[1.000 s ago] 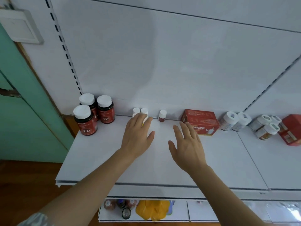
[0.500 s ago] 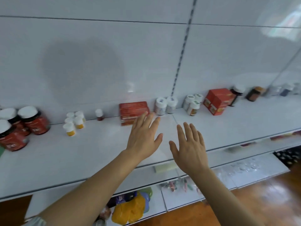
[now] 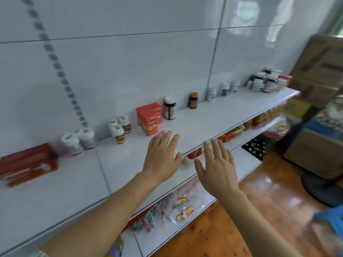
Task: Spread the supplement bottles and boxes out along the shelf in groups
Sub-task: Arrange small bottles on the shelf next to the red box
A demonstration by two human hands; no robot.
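Along the back of the white shelf (image 3: 213, 119) stand spaced groups: a flat red box (image 3: 27, 164) at the left, two white bottles (image 3: 78, 140), three small white-capped bottles (image 3: 119, 129), a stack of red boxes (image 3: 149, 118), a dark bottle with a white cap (image 3: 169, 108), an amber bottle (image 3: 193, 100), several small bottles (image 3: 223, 89) and a dense cluster (image 3: 267, 81) at the far right end. My left hand (image 3: 161, 154) hovers flat over the shelf's front edge, fingers apart, holding nothing. My right hand (image 3: 217, 167) hovers beside it, past the edge, also empty.
A lower shelf (image 3: 194, 206) holds bagged packets and red packages. Cardboard boxes (image 3: 319, 67) are stacked at the right end of the shelf. A fan base (image 3: 323, 186) and a blue stool (image 3: 332, 216) stand on the wooden floor.
The view has swung right along the shelf: the red Fe bottles and tiny bottles left the frame, the far-right cluster came in. Both hands stayed open and empty, drifting right.
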